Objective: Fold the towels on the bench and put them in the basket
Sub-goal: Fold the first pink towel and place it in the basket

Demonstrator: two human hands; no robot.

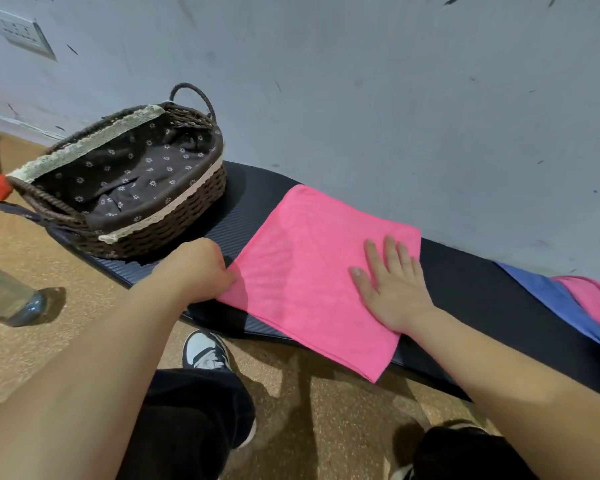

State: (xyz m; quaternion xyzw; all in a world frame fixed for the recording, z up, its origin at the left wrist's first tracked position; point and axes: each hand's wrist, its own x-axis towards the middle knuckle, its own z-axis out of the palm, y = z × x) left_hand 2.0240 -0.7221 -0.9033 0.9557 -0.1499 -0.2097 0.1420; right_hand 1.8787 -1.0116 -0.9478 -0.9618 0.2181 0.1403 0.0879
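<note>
black and ribbed, the padded bench [465, 271] is running under both your hands from left to right against the pale wall [395, 81], giving you a flat, grippy bed for folding. on its far left end, beyond your left hand, the woven wicker basket [160, 220] is sitting with its dark flowered cloth lining and lace trim; it is looking empty, so i judge no towel is in it yet. between your hands the pink towel [309, 271] is lying flat as a soft, fuzzy square, already doubled by the look of its layered near edge, one corner hanging off the front of the bench. off past your right hand a blue towel [551, 299] and another pink towel [596, 299] are lying crumpled together, probably waiting their turn. your right hand [392, 289] is lying open, palm down with fingers spread, on the towel's right side, likely pinning it so it is not sliding. your left hand [201, 268] is curled closed on the towel's left edge, seemingly pinching it, ready to carry that side over for the next fold. left of your left arm, a clear plastic bottle [11, 299] is lying on the speckled brown floor [326, 403].
</note>
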